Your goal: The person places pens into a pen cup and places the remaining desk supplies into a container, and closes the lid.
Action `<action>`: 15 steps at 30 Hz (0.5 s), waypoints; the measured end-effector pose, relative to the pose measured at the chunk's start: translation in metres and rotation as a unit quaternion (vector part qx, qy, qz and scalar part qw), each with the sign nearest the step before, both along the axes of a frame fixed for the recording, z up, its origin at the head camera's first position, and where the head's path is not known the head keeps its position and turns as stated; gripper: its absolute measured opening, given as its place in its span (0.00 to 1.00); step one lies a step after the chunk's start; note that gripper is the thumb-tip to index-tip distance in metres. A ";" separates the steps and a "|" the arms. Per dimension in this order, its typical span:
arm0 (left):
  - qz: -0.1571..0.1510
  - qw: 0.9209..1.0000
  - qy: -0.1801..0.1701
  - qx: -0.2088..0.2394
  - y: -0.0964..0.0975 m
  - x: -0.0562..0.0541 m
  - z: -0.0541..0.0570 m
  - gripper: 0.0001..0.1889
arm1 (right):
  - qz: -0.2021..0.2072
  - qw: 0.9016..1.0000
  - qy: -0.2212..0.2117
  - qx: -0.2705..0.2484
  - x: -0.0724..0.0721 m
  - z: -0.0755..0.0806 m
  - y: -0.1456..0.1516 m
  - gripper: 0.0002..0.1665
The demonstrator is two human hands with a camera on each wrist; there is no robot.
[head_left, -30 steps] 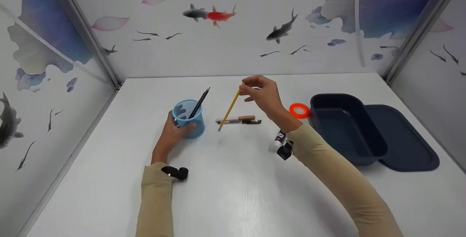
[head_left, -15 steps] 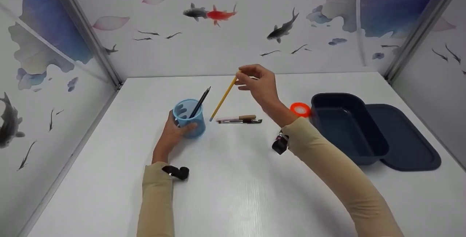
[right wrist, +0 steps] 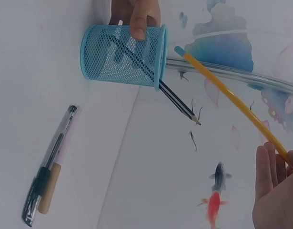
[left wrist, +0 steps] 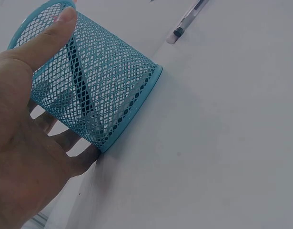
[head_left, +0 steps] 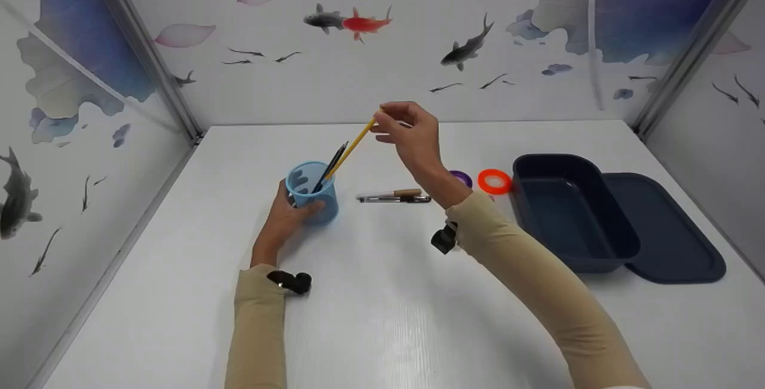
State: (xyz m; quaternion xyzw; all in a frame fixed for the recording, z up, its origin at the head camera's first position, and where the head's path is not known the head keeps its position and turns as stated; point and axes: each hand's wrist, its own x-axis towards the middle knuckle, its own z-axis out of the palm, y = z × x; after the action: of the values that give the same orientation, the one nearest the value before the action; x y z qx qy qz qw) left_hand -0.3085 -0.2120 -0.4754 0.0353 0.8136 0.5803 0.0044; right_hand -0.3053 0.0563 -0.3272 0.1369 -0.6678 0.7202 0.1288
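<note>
My left hand (head_left: 281, 221) holds a light blue mesh pen cup (left wrist: 113, 62) upright on the table, thumb on the near side and fingers around the other. Inside leans a black striped pencil (right wrist: 177, 102), its sharpened tip above the rim. My right hand (head_left: 415, 138) pinches the upper end of a yellow pencil (head_left: 354, 145). The yellow pencil slants down toward the cup; its blue end is at the cup's mouth, just outside the rim in the right wrist view. Right of the cup lie a clear gel pen (right wrist: 55, 145) with a black grip and a tan-ended pen (right wrist: 50, 188), side by side.
An orange tape roll (head_left: 507, 181) and a partly hidden purple roll (head_left: 464, 178) lie behind my right forearm. Farther right stands a dark blue box (head_left: 568, 216), with its matching lid (head_left: 669, 233) beside it. Patterned white walls enclose the table's back and sides.
My right hand has moved up and left, carrying the yellow pencil from over the pens to the cup's mouth. The purple roll has come into view. My left hand and the cup stay put.
</note>
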 end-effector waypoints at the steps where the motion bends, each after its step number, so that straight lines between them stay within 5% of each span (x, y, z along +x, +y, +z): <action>1: 0.001 1.000 0.000 0.000 0.000 -0.001 0.000 0.53 | -0.001 1.000 0.004 -0.002 -0.001 0.000 -0.002 0.15; 15: 0.000 1.000 -0.009 0.000 0.000 -0.001 0.001 0.56 | 0.000 1.000 -0.012 0.016 -0.003 -0.023 -0.020 0.14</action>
State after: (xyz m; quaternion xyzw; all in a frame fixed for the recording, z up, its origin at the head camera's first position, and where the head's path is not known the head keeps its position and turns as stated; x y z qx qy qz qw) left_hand -0.3091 -0.2125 -0.4746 0.0306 0.8133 0.5809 0.0117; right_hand -0.3084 0.0364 -0.3499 0.1307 -0.6810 0.7107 0.1186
